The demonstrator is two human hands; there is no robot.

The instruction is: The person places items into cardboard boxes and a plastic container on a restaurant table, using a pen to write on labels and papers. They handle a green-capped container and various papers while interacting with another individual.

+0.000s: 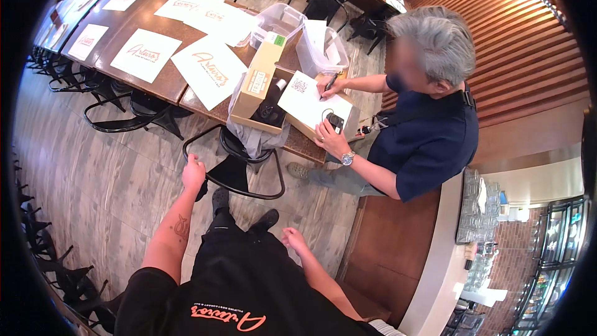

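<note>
My left hand (194, 173) is closed at the back rail of a black metal chair (252, 195), its fingers curled where the rail passes behind it. My right hand (295, 240) hangs low in front of me, loosely curled, with nothing visible in it. Across the table corner a person in a dark blue shirt (429, 124) writes with a black pen (331, 81) on a white sheet (305, 104) bearing a square code. That person's other hand holds a small black device (335, 122) against the sheet. An open cardboard box (254, 84) with dark items inside stands beside the sheet.
Paper placemats (147, 55) lie along the brown table (177, 81). Two clear plastic bins (280, 22) stand behind the cardboard box. More black chairs (118, 121) line the table over a wood-look floor (143, 168). To the right, a counter (429, 274) holds stacked glasses (479, 211).
</note>
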